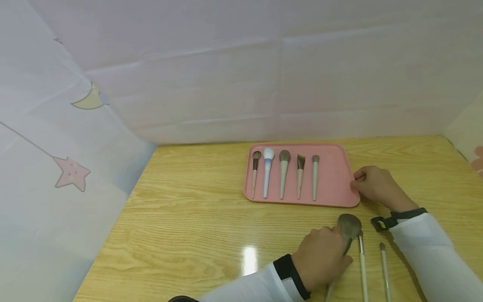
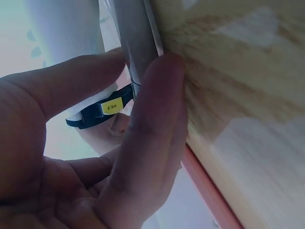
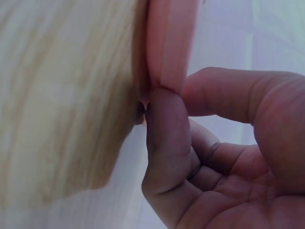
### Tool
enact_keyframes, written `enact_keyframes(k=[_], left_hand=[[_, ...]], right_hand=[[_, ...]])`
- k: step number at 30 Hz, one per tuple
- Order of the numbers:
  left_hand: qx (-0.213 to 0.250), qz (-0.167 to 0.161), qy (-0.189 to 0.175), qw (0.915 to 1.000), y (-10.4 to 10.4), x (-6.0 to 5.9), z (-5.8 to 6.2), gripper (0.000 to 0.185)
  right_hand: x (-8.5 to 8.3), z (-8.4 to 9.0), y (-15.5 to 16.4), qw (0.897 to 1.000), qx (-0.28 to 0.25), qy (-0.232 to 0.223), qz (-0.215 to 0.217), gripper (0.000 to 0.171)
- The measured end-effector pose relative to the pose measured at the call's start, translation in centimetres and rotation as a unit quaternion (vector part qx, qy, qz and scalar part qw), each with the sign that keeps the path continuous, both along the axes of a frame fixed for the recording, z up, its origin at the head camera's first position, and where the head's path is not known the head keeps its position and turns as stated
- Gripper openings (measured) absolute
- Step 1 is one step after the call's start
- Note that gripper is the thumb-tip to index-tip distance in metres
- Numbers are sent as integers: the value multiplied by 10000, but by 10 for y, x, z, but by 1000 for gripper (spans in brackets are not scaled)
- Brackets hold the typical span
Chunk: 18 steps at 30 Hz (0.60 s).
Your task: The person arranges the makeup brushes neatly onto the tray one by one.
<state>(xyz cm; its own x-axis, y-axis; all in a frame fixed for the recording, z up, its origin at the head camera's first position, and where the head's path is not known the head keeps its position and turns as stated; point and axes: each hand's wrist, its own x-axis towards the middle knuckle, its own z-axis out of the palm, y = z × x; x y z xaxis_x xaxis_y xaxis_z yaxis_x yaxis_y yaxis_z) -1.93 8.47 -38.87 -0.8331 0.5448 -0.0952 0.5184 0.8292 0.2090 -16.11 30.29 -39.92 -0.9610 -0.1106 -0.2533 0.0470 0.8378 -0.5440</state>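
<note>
A pink tray lies on the wooden table with several makeup brushes side by side in it. My right hand pinches the tray's right edge between thumb and fingers. My left hand grips a large fluffy brush by its handle near the table's front. Two thin brushes lie on the table just right of that hand.
Pale fabric walls with a star and moon print enclose the table on the left, back and right. Bare wood stretches left of the tray. The tray's right half holds no brushes.
</note>
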Motion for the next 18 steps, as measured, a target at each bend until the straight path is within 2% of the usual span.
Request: enact_keyframes(k=[6, 12, 18], left_hand=[[-61, 19, -56, 10000, 2, 0, -1, 30], [-69, -74, 98, 9999, 1, 0, -2, 27], [-3, 6, 125, 9999, 1, -1, -3, 23]], right_hand=[[0, -1, 1, 10000, 2, 48, 54, 40], [-1, -2, 2, 9999, -2, 89, 104, 39], [-1, -2, 1, 9998, 4, 151, 126, 38]])
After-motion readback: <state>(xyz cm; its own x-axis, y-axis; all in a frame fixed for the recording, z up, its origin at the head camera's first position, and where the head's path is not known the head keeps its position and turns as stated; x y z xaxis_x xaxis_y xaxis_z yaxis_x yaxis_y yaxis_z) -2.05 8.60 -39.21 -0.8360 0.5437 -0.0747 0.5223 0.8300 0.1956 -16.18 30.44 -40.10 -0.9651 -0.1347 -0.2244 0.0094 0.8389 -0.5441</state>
